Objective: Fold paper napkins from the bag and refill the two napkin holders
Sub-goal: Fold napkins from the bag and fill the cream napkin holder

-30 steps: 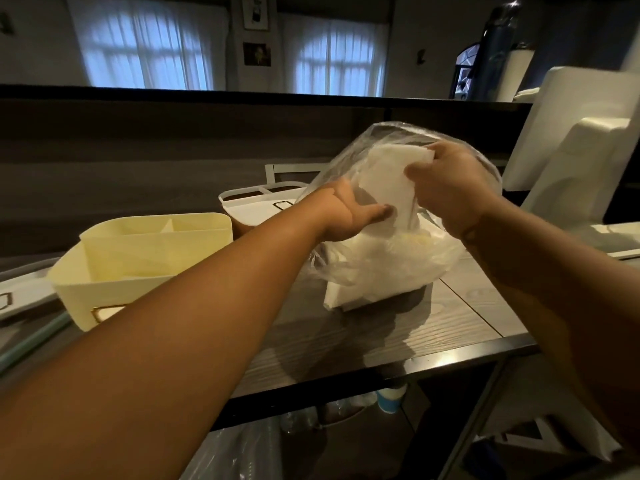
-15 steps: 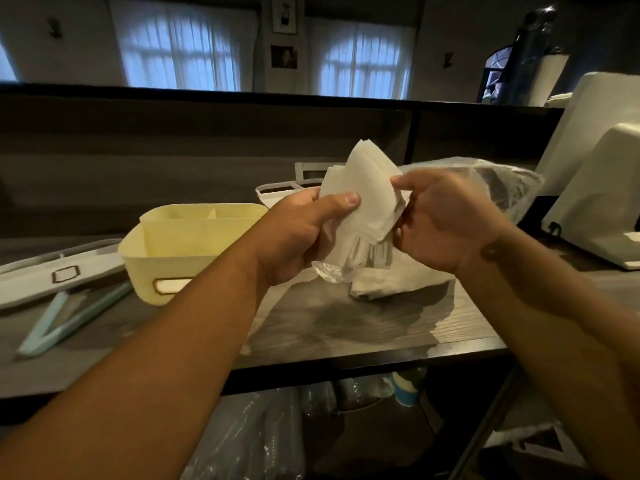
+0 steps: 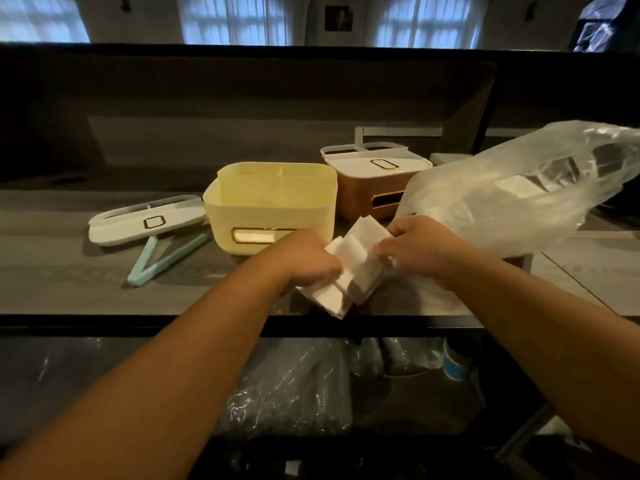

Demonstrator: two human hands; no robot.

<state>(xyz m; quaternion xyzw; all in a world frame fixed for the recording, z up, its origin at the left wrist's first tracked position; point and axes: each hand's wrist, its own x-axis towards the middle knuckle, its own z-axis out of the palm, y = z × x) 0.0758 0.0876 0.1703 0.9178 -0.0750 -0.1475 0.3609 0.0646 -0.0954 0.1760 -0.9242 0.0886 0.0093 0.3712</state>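
Stack of napkins (image 3: 349,271) held low over the near edge of the table (image 3: 69,271), just in front of the yellow holder (image 3: 270,206). Left hand (image 3: 308,261) grips the stack's left side, fingers curled round it; right hand (image 3: 412,247) pinches the right side. Stack is fanned and uneven, so loose sheets could slip out and drop off the edge onto the dark shelf below. Plastic bag (image 3: 502,199) lies slumped just beside the right hand, mouth open; a wrist nudge could drag it or spill napkins. Yellow holder is open, its lid (image 3: 145,223) off to the left; brown holder (image 3: 370,188) behind is lidded, so needs opening first.
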